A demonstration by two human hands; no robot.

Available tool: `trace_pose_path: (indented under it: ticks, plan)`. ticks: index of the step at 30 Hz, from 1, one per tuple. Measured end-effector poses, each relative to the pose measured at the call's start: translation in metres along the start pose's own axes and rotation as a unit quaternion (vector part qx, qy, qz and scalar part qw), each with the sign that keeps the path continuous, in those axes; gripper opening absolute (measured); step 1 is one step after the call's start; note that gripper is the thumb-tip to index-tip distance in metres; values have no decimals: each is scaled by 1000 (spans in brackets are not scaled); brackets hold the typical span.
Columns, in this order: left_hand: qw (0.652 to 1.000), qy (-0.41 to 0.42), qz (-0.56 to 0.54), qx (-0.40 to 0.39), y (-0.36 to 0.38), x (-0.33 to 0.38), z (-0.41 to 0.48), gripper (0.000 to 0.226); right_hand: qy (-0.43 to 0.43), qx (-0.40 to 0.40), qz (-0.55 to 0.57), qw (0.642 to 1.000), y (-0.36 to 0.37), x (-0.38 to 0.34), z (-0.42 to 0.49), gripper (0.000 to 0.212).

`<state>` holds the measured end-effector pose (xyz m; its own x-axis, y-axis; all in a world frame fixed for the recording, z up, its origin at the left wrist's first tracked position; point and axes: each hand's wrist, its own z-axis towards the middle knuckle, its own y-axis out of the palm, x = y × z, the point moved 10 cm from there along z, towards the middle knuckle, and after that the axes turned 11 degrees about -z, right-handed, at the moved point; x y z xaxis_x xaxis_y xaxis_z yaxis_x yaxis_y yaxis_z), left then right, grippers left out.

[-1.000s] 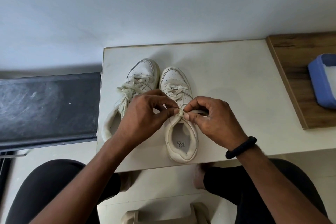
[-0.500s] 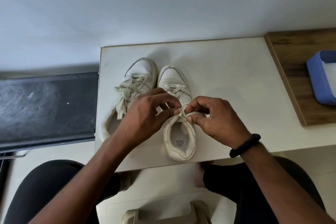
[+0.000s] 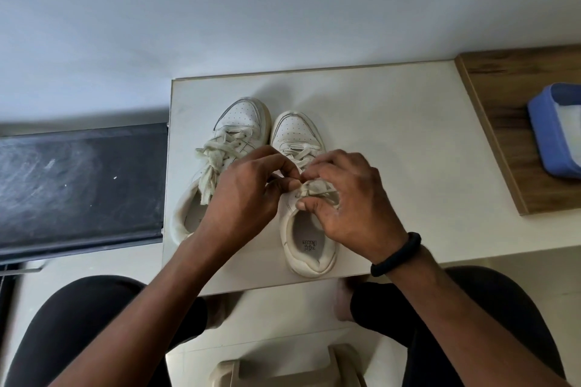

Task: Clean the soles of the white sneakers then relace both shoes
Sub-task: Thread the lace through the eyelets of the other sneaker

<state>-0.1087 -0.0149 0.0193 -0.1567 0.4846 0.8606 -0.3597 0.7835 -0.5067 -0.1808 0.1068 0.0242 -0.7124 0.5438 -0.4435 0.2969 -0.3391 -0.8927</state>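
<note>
Nearest, at the tabletop [image 3: 408, 151] edge: heel of the right shoe [image 3: 309, 250]. Over its throat, left hand [image 3: 248, 195] and right hand [image 3: 349, 198], each grip pinched closed on the lace [image 3: 314, 189]. Pull both sides evenly, snug and centred; avoid dragging the shoe. Beyond, left shoe [image 3: 242, 115] laced, ends loose.

Smooth white leather-look sneakers [image 3: 273, 173] with frayed cloth laces [image 3: 213, 163] on matt tabletop [image 3: 393, 135].
</note>
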Motion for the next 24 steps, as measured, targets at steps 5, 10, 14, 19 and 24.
trace_pose_path:
  ticks: [5,10,14,19,24]
  plan:
    - [997,30,57,29,-7,8,-2,8,4,-11,60,998,1,9,2,18]
    - [994,42,92,35,-7,7,-1,8,31,-27,56,998,6,20,1,14]
    - [983,65,166,52,-8,15,-3,9,42,-40,20,998,3,21,0,15]
    - [976,57,200,68,-13,13,-3,4,73,-57,28,995,5,25,-3,18]
    - [980,14,192,54,-10,4,-4,10,98,-73,8,992,8,25,-6,18]
